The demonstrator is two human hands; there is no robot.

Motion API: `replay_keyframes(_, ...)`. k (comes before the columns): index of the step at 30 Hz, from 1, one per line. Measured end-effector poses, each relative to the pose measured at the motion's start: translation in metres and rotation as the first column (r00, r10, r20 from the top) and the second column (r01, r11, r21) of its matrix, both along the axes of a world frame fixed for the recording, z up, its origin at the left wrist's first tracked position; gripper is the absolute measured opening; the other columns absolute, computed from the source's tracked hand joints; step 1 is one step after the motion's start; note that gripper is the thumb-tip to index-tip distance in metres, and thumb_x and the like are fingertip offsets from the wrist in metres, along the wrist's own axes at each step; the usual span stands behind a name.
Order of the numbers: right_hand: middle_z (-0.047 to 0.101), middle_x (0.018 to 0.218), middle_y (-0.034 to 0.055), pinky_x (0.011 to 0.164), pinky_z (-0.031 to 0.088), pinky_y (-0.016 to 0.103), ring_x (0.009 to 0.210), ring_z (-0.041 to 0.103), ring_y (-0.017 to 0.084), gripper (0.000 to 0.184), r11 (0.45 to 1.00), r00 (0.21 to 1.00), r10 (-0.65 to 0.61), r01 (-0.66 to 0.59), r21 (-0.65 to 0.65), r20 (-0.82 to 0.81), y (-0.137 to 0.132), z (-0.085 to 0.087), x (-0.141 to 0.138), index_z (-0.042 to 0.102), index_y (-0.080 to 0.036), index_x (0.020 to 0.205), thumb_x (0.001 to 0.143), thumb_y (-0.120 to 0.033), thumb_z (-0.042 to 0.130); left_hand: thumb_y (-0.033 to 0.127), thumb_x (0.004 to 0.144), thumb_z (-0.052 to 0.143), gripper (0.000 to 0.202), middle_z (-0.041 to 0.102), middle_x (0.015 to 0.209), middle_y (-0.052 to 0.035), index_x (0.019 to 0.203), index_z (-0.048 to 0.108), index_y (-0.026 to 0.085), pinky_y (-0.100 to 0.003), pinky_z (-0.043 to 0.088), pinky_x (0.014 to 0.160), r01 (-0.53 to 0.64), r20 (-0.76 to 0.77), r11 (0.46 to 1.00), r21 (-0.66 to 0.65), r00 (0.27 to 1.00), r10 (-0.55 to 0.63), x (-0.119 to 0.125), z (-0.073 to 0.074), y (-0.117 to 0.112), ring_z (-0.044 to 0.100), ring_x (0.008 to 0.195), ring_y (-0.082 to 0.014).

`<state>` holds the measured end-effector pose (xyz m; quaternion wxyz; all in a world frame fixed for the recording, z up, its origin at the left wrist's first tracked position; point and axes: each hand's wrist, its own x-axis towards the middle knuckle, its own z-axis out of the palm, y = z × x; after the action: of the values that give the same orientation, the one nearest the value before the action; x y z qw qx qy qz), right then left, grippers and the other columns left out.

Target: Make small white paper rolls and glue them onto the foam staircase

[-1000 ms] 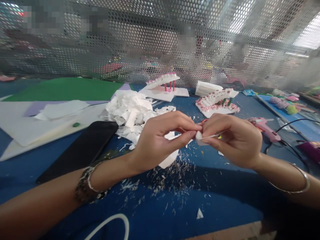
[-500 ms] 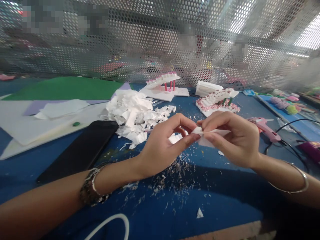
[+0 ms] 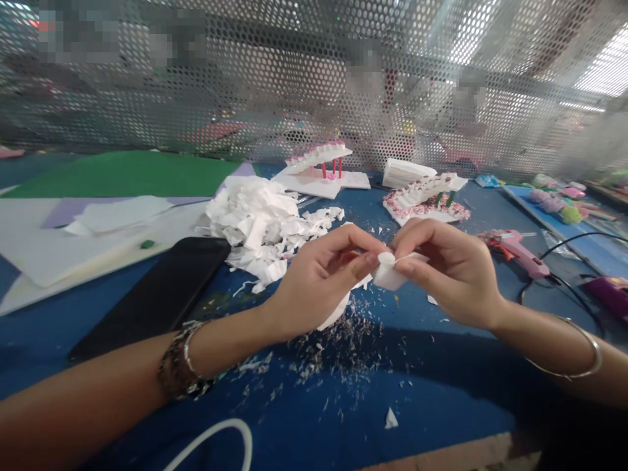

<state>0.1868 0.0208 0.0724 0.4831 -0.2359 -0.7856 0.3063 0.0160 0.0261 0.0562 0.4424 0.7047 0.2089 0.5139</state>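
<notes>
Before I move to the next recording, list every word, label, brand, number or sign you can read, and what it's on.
None: no word, label, brand, number or sign is readable.
White paper and black flat object: no lettering visible.
Pink glue gun and purple object at right: too small or blurred to tell.

The small, folded white slip (image 3: 390, 276) looks like thin, matt paper, smooth on its faces. The loose heap of crumpled white scraps (image 3: 260, 212) is papery too, creased and ragged at the edges. The flat blue worktop (image 3: 451, 399) appears smooth with a low sheen. The tall grey perforated screen (image 3: 294, 91) looks like metal. The long black slab (image 3: 157, 294) is smooth and mostly matt, the broad green sheet (image 3: 122, 175) evenly matt. The slim silver-coloured bangle (image 3: 597, 358) has a polished metallic gleam; the pink glue gun (image 3: 523, 252) looks like hard plastic.
</notes>
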Motion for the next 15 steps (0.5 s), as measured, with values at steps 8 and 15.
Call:
replay_keyframes(8, 0.057, 0.073, -0.0004, 0.059, 0.045, 0.02, 0.067, 0.053, 0.007, 0.006, 0.999, 1.0, -0.003, 0.003, 0.054, -0.009, 0.0009, -0.0049, -0.0023, 0.055, -0.017, 0.078, 0.077, -0.013, 0.059, 0.016, 0.079, 0.058, 0.004, 0.061, 0.078, -0.0001, 0.081, 0.06, 0.018, -0.016, 0.049, 0.063, -0.088, -0.005, 0.996, -0.009, 0.996, 0.088, 0.0002, -0.0017, 0.0006, 0.058, 0.071, -0.0084)
replay_keyframes(15, 0.06, 0.072, -0.0001, 0.058, 0.045, 0.023, 0.067, 0.055, 0.01, 0.008, 0.977, 0.992, -0.128, 0.125, 0.172, 0.007, 0.0016, -0.0046, -0.0003, 0.054, -0.02, 0.077, 0.076, -0.015, 0.06, 0.016, 0.078, 0.056, 0.009, 0.063, 0.087, -0.0035, 0.081, 0.064, 0.02, -0.024, 0.051, 0.068, -0.129, -0.082, 0.987, 0.091, 0.987, 0.137, -0.0009, 0.0029, -0.0021, 0.058, 0.081, -0.0133)
